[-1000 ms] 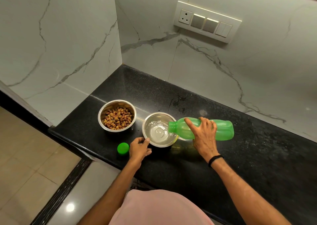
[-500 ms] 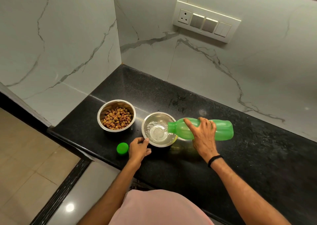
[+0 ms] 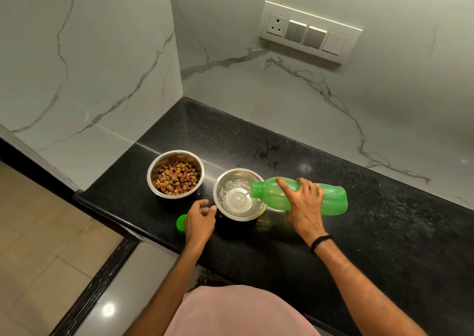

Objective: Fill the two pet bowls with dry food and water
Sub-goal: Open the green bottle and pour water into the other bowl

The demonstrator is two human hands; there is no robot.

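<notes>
Two steel bowls stand on the black counter (image 3: 384, 233). The left bowl (image 3: 154, 182) holds brown dry food (image 3: 177, 178). The right bowl (image 3: 220, 182) holds rippling water. My right hand (image 3: 302, 205) grips a green plastic bottle (image 3: 333, 199) lying almost level, its mouth over the right bowl's rim, with a thin stream of water running out. My left hand (image 3: 200, 220) rests on the counter with its fingertips at the near-left rim of the water bowl. The green bottle cap (image 3: 180, 223) lies just left of that hand, partly hidden by it.
Marble walls close the counter at the back and left, meeting in a corner. A switch panel with a socket (image 3: 307, 32) is on the back wall. The counter's left end (image 3: 84, 197) drops to a tiled floor. A black band circles my right wrist.
The water in the right bowl has risen a little and ripples. The bottle stays tilted over the rim. Both hands keep their places.
</notes>
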